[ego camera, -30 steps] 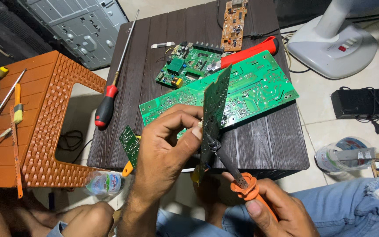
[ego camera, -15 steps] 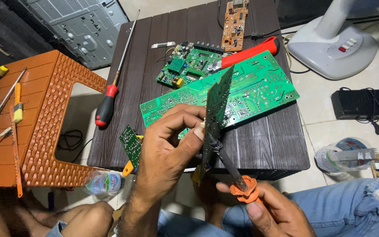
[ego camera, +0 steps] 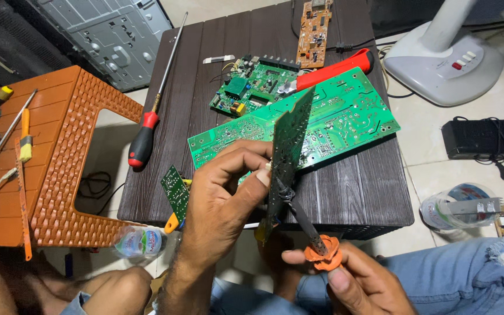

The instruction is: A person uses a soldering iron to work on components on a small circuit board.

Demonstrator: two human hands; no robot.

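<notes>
Desk [ego camera: 345,192]: dark wood-grain top filling the middle of the view; everything else sits on it or round it
Stool [ego camera: 71,175]: orange plastic, at 9 o'clock from the desk; hand tools lie on its seat
Fan base [ego camera: 444,58]: white, out on the floor at 2 o'clock
Large board [ego camera: 345,111]: green, lying flat solder-side up at the desk's centre; a smaller populated green board [ego camera: 252,87] sits at its 11 o'clock
Screwdriver [ego camera: 144,140]: red and black handle, long shaft running up toward 12 along the desk's left edge
Held board [ego camera: 287,154]: narrow green circuit board, stood on edge above the near desk edge, just in front of the large board; looks light and stiff, brittle at the solder joints; best taken by its bare edges, off the components
Left hand [ego camera: 223,204]: fingers [ego camera: 246,160] curled and pinching the held board's left edge, thumb pressed against it
Right hand [ego camera: 357,286]: at 5 o'clock; fingers closed round the orange handle
Soldering iron [ego camera: 322,254]: orange collar, dark shaft angled up toward 11; tip touching the held board's lower part; hot end, so grip only the handle
</notes>
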